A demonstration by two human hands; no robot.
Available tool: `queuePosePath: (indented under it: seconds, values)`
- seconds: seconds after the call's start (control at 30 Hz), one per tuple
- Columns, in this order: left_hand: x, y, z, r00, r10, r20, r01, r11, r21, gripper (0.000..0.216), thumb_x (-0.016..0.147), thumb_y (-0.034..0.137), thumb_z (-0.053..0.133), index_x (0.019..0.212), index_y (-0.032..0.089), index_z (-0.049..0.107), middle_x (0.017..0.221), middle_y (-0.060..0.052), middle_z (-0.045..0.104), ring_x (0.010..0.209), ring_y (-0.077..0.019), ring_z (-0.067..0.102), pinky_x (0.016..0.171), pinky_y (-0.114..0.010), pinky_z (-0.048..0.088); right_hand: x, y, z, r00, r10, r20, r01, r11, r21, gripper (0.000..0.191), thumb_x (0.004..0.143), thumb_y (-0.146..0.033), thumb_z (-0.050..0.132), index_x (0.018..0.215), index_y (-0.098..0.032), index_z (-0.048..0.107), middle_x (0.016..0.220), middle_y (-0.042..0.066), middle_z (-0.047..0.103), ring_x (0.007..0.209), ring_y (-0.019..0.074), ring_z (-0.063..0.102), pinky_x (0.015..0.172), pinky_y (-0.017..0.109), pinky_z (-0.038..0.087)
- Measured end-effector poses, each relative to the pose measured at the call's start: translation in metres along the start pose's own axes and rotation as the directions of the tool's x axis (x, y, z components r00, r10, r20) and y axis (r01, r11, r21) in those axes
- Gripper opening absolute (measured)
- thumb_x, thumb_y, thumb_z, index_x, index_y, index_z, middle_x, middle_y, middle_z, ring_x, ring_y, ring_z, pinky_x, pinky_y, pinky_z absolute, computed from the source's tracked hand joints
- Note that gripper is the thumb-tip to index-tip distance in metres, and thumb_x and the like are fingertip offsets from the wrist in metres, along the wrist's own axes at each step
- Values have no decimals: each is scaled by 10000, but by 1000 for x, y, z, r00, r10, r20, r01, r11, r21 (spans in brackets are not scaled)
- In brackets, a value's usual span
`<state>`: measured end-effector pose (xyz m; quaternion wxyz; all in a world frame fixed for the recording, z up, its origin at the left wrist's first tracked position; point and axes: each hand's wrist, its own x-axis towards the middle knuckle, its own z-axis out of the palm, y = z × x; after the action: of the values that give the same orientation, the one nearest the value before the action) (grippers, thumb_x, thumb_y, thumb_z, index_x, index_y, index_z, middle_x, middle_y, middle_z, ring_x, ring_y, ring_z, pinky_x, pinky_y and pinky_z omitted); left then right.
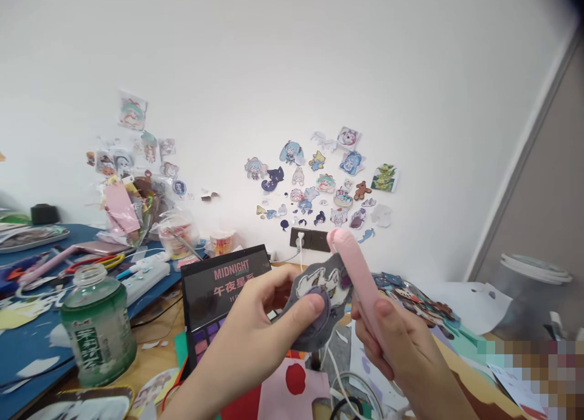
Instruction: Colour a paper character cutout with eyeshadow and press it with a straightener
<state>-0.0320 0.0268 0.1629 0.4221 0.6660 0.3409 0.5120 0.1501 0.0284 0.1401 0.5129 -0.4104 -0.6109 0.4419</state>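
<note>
My left hand [269, 322] pinches a dark grey cutout [340, 313] with a white and purple cartoon figure on it, its thumb pressed on the front. My right hand [401, 347] is wrapped round a long pink tool [358, 268] with two slim arms, resembling a small hair straightener. The tool's rounded end points up and away. Its arms meet the cutout's upper right edge; I cannot tell whether they clamp it. Below the hands lies a pink sheet [292, 392] with a red shape, beside a white cable [335, 371].
An open palette with a MIDNIGHT lid [228, 280] stands behind my left hand. At left are a green bottle [98, 329] and a white power strip [146, 280]. Paper cutouts [410, 298] pile up at right near a lidded bucket [524, 298]. Stickers [326, 182] cover the wall.
</note>
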Motion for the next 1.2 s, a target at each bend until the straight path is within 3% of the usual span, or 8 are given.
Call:
queuePosePath:
  seconds: [0.13,0.3,0.53,0.73,0.97,1.1,1.2]
  values:
    - [3,0,-1,995,-30,99,37,997,-68,186,800,333,601,901,181,635,870,-28,651,839,-161,567,730,-212,442,1,1,-1,1000,26,7,-26,999,39,497,779,-661,459,785,-167,517,511,-79,318,390,36,249,391,205,146]
    - [5,0,-3,994,-96,46,104,970,-222,194,824,330,566,942,176,574,795,-14,635,665,-148,621,624,-246,500,3,1,-3,990,95,104,-107,988,115,638,746,-746,382,919,-152,538,570,-53,401,358,28,236,355,202,127]
    - [7,2,-8,986,-130,-109,120,989,-90,157,776,287,610,876,177,559,537,50,534,475,-74,480,461,-159,390,4,-3,-11,969,157,189,-206,940,273,423,800,-607,486,873,-190,475,621,-63,409,389,13,238,407,200,176]
    - [8,1,-17,989,-110,-100,110,994,1,152,716,275,669,760,150,594,585,44,531,473,-60,485,478,-158,389,8,-6,-22,955,96,282,-95,995,-19,450,782,-618,507,682,-185,439,565,-75,336,397,24,246,392,207,149]
    - [3,1,-24,989,-148,-20,150,985,80,111,710,244,657,782,177,606,620,43,558,505,-81,486,472,-167,416,13,-3,-30,945,98,311,-10,962,-273,417,832,-586,448,875,-182,543,572,-62,371,437,57,310,414,203,236]
    - [3,-1,-27,992,-126,-11,127,979,161,195,736,335,658,888,217,622,685,37,610,578,-107,541,535,-190,454,9,-9,-28,977,27,210,72,890,-450,425,838,-566,434,983,-205,602,574,-37,451,454,89,362,410,216,261]
    - [5,-3,-28,999,-31,-26,37,966,258,313,757,424,635,1029,270,607,907,8,659,823,-168,600,737,-262,488,4,-10,-25,991,-120,58,131,806,-578,372,822,-532,463,997,-252,634,739,6,638,598,144,541,496,224,406]
